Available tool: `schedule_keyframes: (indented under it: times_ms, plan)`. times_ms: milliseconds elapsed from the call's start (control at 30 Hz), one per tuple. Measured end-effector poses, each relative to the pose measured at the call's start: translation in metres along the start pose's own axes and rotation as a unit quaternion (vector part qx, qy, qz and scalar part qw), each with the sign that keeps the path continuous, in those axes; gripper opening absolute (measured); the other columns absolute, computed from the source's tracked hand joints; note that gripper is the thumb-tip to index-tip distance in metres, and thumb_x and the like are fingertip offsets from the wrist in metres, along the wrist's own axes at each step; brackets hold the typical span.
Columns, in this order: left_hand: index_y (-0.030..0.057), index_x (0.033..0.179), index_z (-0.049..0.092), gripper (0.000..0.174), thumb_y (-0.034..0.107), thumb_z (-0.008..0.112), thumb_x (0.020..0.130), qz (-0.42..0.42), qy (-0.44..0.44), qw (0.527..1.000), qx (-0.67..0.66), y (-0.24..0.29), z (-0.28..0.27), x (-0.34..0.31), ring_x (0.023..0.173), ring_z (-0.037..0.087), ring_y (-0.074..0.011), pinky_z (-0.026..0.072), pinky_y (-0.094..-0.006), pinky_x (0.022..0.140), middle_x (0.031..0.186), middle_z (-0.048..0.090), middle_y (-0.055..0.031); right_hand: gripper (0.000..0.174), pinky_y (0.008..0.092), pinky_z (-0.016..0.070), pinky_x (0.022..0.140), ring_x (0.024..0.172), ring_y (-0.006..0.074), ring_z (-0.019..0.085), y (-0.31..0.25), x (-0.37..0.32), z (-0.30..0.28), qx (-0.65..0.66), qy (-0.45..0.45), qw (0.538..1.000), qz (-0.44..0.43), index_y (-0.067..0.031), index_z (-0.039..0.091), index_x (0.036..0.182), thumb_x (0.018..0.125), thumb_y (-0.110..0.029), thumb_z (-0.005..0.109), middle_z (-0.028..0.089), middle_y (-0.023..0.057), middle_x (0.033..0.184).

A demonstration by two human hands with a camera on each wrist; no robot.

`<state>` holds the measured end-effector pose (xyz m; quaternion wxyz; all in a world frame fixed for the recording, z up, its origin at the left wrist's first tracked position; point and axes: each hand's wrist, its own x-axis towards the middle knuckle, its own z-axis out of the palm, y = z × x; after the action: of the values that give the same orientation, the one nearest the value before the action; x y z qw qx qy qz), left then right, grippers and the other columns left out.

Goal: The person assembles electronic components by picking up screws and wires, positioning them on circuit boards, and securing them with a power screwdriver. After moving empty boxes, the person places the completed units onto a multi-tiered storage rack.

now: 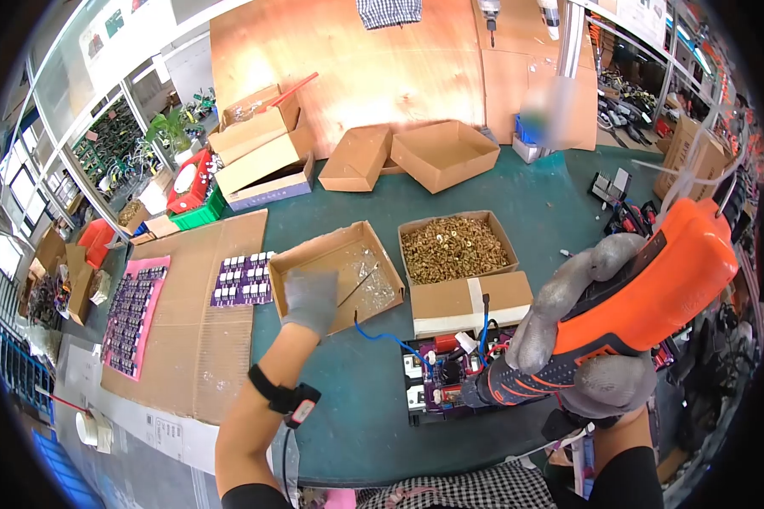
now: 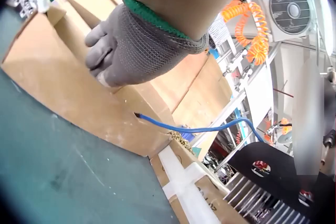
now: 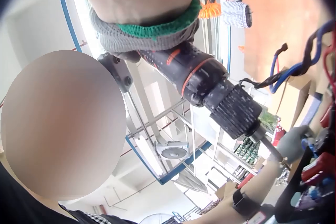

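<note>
My right hand [image 1: 609, 383], in a grey glove, grips an orange and black cordless drill [image 1: 654, 280]. Its chuck [image 3: 236, 109] carries a bit [image 3: 269, 145] that points down at a purple circuit board assembly [image 1: 416, 407] with red and black parts and blue wires. My gloved left hand [image 1: 311, 304] reaches over the wall of a shallow cardboard tray [image 1: 301, 254] that has small loose hardware [image 1: 373, 288] in it. A thin dark rod [image 1: 358, 284] slants across the tray beside this hand. The left fingers [image 2: 100, 53] bend down into the tray; I cannot tell whether they hold anything.
A box of brass-coloured fasteners [image 1: 454, 246] stands behind the board, with a taped carton [image 1: 475, 301] in front of it. Boards with white parts [image 1: 242, 280] lie on flat cardboard [image 1: 195, 339] at left. Empty cardboard boxes [image 1: 446, 157] line the back. A blue wire [image 1: 382, 337] arches up from the assembly.
</note>
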<state>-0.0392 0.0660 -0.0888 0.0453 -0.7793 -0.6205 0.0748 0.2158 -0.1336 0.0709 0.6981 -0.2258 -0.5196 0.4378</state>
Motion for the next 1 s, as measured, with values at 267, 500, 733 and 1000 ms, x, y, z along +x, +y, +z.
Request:
schedule_keyframes:
  times_ms: [267, 500, 733, 1000]
  plan:
    - [0.0155, 0.097, 0.072, 0.022, 0.031, 0.064, 0.083, -0.056, -0.113, 0.992, -0.029, -0.009, 0.015, -0.003, 0.097, 0.067, -0.0285, 0.0514, -0.0398, 0.082, 0.099, 0.071, -0.011, 0.067, 0.0442, 0.0612, 0.068, 0.076, 0.0305, 0.07, 0.013, 0.003, 0.006, 0.085, -0.045, 0.995, -0.004, -0.0059, 0.044, 0.123, 0.067, -0.007, 0.079, 0.064, 0.019, 0.099]
    - [0.0142, 0.091, 0.071, 0.012, 0.02, 0.066, 0.081, 0.072, 0.178, 0.969, -0.154, -0.048, -0.007, -0.017, 0.081, 0.065, -0.0303, 0.0497, -0.0414, 0.078, 0.089, 0.07, -0.0093, 0.069, 0.0427, 0.0611, 0.069, 0.077, 0.0307, 0.07, 0.009, 0.003, 0.004, 0.078, -0.07, 0.994, -0.031, -0.0061, 0.044, 0.124, 0.067, -0.009, 0.082, 0.064, 0.019, 0.1]
    - [0.0057, 0.076, 0.066, 0.014, 0.02, 0.062, 0.078, 0.194, 0.16, 0.915, -0.314, -0.066, -0.093, -0.087, 0.075, 0.058, -0.0273, 0.0444, -0.0381, 0.075, 0.073, 0.064, -0.0065, 0.069, 0.0396, 0.0605, 0.068, 0.076, 0.029, 0.069, 0.016, 0.005, 0.007, 0.065, -0.086, 0.994, 0.005, -0.0058, 0.044, 0.124, 0.066, -0.008, 0.082, 0.065, 0.0182, 0.101]
    - [0.0061, 0.068, 0.065, 0.013, 0.017, 0.06, 0.066, 0.309, 0.146, 0.92, -0.193, -0.007, -0.105, -0.111, 0.073, 0.053, -0.0266, 0.039, -0.037, 0.086, 0.065, 0.059, -0.0076, 0.069, 0.0402, 0.0598, 0.071, 0.08, 0.028, 0.069, 0.015, 0.006, 0.006, -0.022, -0.107, 0.993, 0.035, -0.0056, 0.043, 0.124, 0.065, -0.004, 0.078, 0.063, 0.0192, 0.106]
